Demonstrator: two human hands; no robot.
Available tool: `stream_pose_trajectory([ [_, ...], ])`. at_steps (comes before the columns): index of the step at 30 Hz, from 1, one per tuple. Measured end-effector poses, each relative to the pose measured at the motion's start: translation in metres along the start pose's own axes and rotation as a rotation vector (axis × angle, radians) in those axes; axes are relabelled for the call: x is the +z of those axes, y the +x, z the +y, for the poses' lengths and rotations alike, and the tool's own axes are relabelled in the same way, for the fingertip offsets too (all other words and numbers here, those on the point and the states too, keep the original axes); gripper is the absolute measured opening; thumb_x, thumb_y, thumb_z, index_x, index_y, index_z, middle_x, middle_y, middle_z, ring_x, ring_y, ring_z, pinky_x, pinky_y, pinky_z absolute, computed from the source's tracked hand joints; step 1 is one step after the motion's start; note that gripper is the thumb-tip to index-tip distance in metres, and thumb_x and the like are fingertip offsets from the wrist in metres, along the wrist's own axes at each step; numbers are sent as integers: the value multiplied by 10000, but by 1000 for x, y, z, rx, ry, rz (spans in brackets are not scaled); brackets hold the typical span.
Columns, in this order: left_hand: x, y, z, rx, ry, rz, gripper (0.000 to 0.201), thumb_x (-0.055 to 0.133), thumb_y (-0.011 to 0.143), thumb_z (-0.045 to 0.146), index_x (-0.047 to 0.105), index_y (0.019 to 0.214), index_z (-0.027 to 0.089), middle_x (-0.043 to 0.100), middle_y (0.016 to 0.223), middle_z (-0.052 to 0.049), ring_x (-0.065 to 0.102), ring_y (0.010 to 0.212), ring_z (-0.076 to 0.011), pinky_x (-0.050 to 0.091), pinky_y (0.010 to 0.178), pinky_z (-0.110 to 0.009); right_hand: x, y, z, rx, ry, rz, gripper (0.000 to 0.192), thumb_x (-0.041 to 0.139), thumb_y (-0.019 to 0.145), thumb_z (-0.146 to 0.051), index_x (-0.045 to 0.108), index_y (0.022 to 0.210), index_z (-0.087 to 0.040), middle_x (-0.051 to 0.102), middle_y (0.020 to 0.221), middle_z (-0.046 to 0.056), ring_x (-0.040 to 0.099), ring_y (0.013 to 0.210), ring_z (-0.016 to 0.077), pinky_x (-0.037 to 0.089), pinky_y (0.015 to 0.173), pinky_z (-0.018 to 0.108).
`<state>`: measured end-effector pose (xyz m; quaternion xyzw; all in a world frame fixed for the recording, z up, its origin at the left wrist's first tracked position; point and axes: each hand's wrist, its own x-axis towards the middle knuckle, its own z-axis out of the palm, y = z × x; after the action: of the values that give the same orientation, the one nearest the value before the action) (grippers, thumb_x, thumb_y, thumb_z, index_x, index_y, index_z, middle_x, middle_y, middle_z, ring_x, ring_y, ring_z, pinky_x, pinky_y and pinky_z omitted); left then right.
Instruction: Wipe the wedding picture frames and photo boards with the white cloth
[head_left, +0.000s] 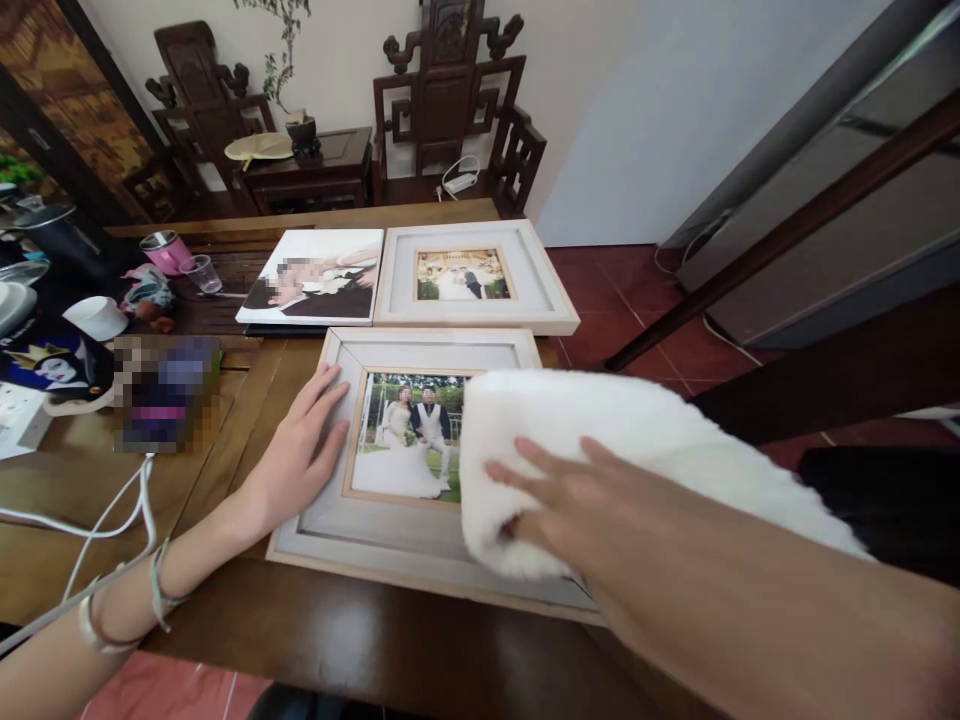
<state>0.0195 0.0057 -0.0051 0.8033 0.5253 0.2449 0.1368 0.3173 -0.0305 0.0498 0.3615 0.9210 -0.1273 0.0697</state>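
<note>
A white-framed wedding photo (pixel 390 350) lies flat near the front edge of the wooden table (pixel 345 640). My left hand (pixel 296 455) rests flat on the frame's left border, fingers spread. My right hand (pixel 570 510) presses a fluffy white cloth (pixel 622 420) onto the frame's right half, with fingers laid over the cloth and the thumb tucked under it. The cloth hides the right side of the picture.
Behind lie a second framed photo (pixel 476 275) and a frameless print (pixel 315 275). On the left stand a pink cup (pixel 166 250), a clear glass (pixel 201 272), a white mug (pixel 97 318) and white cables (pixel 112 520). Carved dark chairs (pixel 450 110) stand at the wall.
</note>
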Motion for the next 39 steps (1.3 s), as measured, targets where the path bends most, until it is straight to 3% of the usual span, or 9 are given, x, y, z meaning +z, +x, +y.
stream_pose_trajectory([
  [4,1,-1,0,7,2,-2,441,414,998,317,498,1364,85,360,1556,-173,266,1479,-254,249,1216,-457,5,-10,-23,-164,59,0,351,562,738,-158,742,1022,-257,531,1446,76,489,1314,351,417,1044,564],
  [7,1,-2,0,7,9,-4,438,409,1000,318,496,1369,99,354,1561,-166,253,1484,-257,250,1215,-467,1,4,-27,-137,59,-39,433,595,699,-138,732,1094,-249,523,1447,84,459,1341,358,401,1062,590],
  [12,1,-4,-2,27,16,-7,441,394,1006,301,482,1389,103,361,1558,-166,240,1488,-260,249,1214,-476,-7,43,9,30,-163,59,744,530,634,61,613,1313,-231,303,1575,114,251,1445,376,313,1087,663],
  [18,0,-3,-4,33,14,-21,464,384,1010,285,456,1418,75,394,1538,-175,228,1491,-257,237,1219,-467,-9,69,42,140,-351,150,670,547,709,55,558,1361,-94,257,1584,186,205,1430,473,294,1089,675],
  [26,2,-1,-4,38,24,-24,450,395,1005,291,473,1407,104,403,1534,-163,242,1487,-261,247,1213,-486,17,51,-10,5,-159,28,566,740,701,-135,668,1256,-219,326,1562,170,269,1394,522,279,1037,755],
  [31,2,-2,-4,43,28,-27,447,390,1005,288,472,1402,100,389,1542,-169,241,1488,-261,244,1213,-502,37,25,-43,-336,61,173,278,546,947,-265,706,1163,-335,391,1553,44,351,1407,374,345,1077,629],
  [34,1,-2,-5,39,33,-36,444,378,1008,278,459,1411,110,377,1550,-162,228,1493,-250,242,1214,-505,41,28,-42,-351,44,200,281,537,956,-252,698,1162,-354,383,1559,14,342,1417,349,354,1077,616],
  [36,1,-3,-5,44,35,-37,444,378,1008,275,455,1415,115,381,1548,-158,223,1494,-245,241,1214,-502,37,38,-30,-278,-42,194,348,589,905,-172,684,1178,-364,389,1556,16,350,1411,359,355,1055,663],
  [39,2,-4,-5,51,35,-24,452,384,1009,281,455,1415,97,396,1538,-164,221,1495,-243,241,1217,-488,20,57,-2,-178,-240,215,664,637,748,27,607,1287,-360,316,1586,32,330,1411,408,337,1003,766],
])
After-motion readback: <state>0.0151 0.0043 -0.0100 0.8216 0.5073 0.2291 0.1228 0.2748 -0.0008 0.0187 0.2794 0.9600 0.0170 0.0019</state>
